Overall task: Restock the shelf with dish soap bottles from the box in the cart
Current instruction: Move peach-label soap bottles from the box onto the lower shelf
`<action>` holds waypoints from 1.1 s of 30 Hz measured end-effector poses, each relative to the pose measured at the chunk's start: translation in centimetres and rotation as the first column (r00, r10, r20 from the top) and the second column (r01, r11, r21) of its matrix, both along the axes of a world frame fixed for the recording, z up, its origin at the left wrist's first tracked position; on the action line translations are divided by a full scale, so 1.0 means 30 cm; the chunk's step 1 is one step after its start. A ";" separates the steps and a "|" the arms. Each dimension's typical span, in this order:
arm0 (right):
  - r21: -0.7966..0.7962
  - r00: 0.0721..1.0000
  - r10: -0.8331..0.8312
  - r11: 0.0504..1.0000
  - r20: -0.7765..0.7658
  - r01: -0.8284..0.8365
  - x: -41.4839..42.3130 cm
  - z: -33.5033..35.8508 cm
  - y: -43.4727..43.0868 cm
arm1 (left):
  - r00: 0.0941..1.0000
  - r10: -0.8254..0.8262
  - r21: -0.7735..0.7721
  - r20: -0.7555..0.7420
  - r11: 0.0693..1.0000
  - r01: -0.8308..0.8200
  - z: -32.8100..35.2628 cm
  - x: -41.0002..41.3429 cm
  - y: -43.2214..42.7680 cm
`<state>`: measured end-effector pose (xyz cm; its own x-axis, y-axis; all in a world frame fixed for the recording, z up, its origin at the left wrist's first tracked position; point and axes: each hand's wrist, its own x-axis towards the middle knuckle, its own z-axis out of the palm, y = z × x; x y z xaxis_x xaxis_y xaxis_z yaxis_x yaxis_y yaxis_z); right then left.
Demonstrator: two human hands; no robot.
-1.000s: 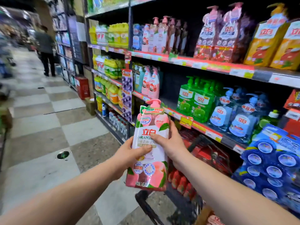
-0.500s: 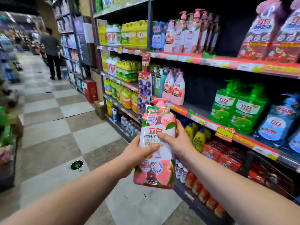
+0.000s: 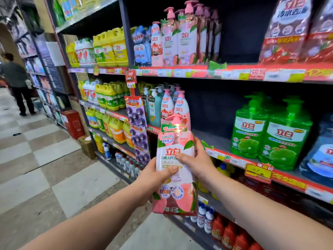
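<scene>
Before the shelf (image 3: 234, 72), both hands gripping pink soap bottle (image 3: 175, 177)

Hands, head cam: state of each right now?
Left hand: closed on the pink peach dish soap bottle, gripping its left side.
Right hand: closed on the same bottle, thumb across the label, fingers behind.
</scene>
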<state>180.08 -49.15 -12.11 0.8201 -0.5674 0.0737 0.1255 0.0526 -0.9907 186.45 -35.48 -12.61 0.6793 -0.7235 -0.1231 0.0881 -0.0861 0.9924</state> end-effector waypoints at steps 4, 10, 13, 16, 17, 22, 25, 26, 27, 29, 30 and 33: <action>0.010 0.993 -0.087 0.996 -0.075 0.088 0.097 -0.025 -0.116 | 0.998 -0.047 -0.008 -0.039 0.999 0.047 -0.023 0.105 -0.139; 0.033 0.954 -0.237 0.968 -0.184 0.247 0.138 -0.075 -0.262 | 0.985 -0.173 -0.018 -0.024 0.985 0.173 -0.062 0.186 -0.307; 0.023 0.934 -0.295 0.952 -0.200 0.306 0.144 -0.083 -0.341 | 0.977 -0.213 -0.011 -0.032 0.977 0.213 -0.101 0.228 -0.407; 0.014 0.919 -0.343 0.936 -0.197 0.352 0.159 -0.074 -0.399 | 0.957 -0.286 -0.034 -0.050 0.958 0.285 -0.132 0.283 -0.506; 0.000 0.909 -0.365 0.928 -0.200 0.373 0.173 -0.074 -0.420 | 0.950 -0.306 -0.045 -0.057 0.952 0.304 -0.133 0.302 -0.533; -0.047 0.870 -0.468 0.883 -0.154 0.466 0.286 -0.057 -0.524 | 0.924 -0.380 -0.073 -0.041 0.924 0.377 -0.126 0.445 -0.671; -0.097 0.844 -0.513 0.859 -0.157 0.503 0.376 -0.031 -0.587 | 0.902 -0.430 -0.096 -0.032 0.900 0.425 -0.105 0.562 -0.755; -0.131 0.833 -0.530 0.848 -0.162 0.514 0.410 -0.024 -0.608 | 0.896 -0.443 -0.103 -0.025 0.893 0.439 -0.099 0.604 -0.782; -0.164 0.821 -0.545 0.837 -0.172 0.522 0.442 -0.019 -0.627 | 0.889 -0.457 -0.109 -0.009 0.885 0.453 -0.094 0.642 -0.805; -0.200 0.797 -0.579 0.812 -0.171 0.548 0.500 -0.014 -0.661 | 0.876 -0.483 -0.112 0.013 0.870 0.481 -0.091 0.713 -0.855; -0.208 0.790 -0.592 0.802 -0.157 0.560 0.519 -0.013 -0.672 | 0.872 -0.489 -0.122 0.026 0.864 0.489 -0.090 0.739 -0.878; -0.199 0.758 -0.640 0.765 -0.126 0.613 0.571 -0.026 -0.719 | 0.862 -0.504 -0.136 0.058 0.851 0.507 -0.085 0.801 -0.945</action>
